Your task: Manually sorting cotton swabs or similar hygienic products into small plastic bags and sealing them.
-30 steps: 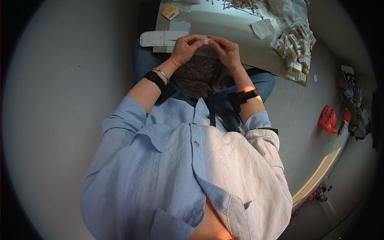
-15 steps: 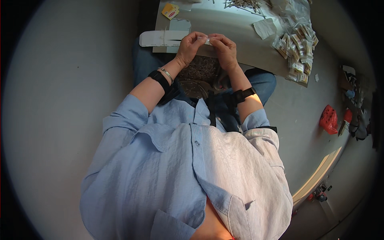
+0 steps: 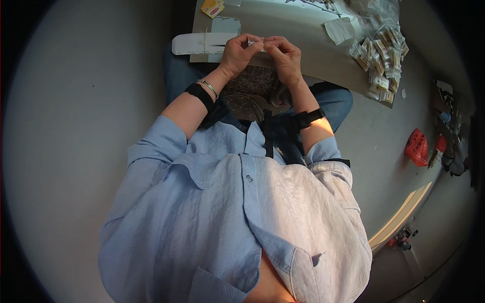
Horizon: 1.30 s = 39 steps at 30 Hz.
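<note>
Compared with the frame half a second before, both hands sat a touch higher against the desk (image 3: 298, 22) edge and had drawn closer, so the thumbs nearly met; the things on the desk lay as they had. On the left, a white cardboard strip (image 3: 202, 43) hung over the near edge of the desk, its long axis running left to right, with a small pale paper (image 3: 226, 23) just above it and a yellow packet (image 3: 212, 7) beyond that. The left hand (image 3: 240, 53) had its fingers curled and pressed together, thumb and forefinger pinching the left end of a small white piece (image 3: 259, 42). That piece lay between the two hands above the desk edge, its long axis roughly level from left to right; it was too small to tell its kind or which end led. The right hand (image 3: 284, 56) pinched the other end, fingers bent over it, so only a sliver showed between the fingertips. Black straps (image 3: 303, 119) wrapped both wrists. Further right lay a white sheet (image 3: 339, 30) and a heap of small clear packets (image 3: 380, 55).
</note>
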Motion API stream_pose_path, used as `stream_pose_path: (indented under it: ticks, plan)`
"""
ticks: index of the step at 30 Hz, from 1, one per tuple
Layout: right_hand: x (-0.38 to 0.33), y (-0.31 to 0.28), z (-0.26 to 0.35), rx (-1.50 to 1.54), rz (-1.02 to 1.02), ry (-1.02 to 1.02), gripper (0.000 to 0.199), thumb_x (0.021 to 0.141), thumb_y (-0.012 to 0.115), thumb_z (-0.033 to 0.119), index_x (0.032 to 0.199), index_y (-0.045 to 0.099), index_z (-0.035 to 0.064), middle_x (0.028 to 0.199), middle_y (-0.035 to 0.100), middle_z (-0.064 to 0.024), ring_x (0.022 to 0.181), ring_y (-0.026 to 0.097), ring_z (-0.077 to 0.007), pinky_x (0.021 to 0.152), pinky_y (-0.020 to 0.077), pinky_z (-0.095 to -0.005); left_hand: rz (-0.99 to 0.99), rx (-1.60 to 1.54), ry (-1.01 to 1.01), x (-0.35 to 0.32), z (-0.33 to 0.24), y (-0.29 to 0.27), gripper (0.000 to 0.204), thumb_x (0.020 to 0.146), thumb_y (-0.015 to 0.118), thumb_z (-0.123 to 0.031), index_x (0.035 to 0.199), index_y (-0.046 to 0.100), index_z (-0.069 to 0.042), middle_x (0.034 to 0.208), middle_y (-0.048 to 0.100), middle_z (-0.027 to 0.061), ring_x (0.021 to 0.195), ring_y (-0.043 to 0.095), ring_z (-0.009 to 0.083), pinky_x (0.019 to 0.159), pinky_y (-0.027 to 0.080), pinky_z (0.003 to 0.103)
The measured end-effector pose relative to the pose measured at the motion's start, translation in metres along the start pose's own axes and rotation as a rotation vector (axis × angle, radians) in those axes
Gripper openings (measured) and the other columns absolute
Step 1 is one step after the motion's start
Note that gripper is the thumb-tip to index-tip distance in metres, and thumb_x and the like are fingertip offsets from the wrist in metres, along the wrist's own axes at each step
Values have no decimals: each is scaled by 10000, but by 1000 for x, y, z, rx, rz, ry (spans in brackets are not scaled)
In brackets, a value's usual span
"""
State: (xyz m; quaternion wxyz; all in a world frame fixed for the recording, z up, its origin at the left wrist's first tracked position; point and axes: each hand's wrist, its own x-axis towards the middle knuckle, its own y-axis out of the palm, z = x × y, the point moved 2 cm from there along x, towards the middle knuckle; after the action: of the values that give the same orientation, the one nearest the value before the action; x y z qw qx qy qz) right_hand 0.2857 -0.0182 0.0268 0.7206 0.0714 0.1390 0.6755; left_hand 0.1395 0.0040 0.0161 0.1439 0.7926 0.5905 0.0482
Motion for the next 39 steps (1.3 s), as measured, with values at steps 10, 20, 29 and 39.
stream_pose_path:
  ticks: [10,20,29,39]
  plan:
    - [3,-9,-4,82,26,72,65,773,691,28,837,680,33,907,623,-12,842,567,-100,788,443,-234,152,-231,-216,8,0,-9,160,888,559,-100,1012,605,-11,1084,610,98,1056,536,163,994,376,297]
    - [0,-15,3,84,-7,178,84,790,692,60,866,681,25,826,639,-4,764,560,-83,716,443,-224,75,128,-197,2,-8,2,171,882,614,-158,1009,632,-44,970,642,19,942,556,97,905,423,255]
    - [-2,-15,17,-257,54,-106,177,812,701,124,955,685,22,858,679,-32,797,610,-91,703,494,-245,65,473,89,-2,-23,-1,236,795,713,-171,1014,692,-86,982,677,45,848,616,86,774,486,225]
    - [-12,-6,34,-1025,81,-705,204,769,648,62,970,677,87,994,674,-60,900,646,-272,821,523,-350,-91,1012,730,-16,-47,9,129,724,678,-92,851,694,-105,942,653,10,916,600,218,785,511,320]
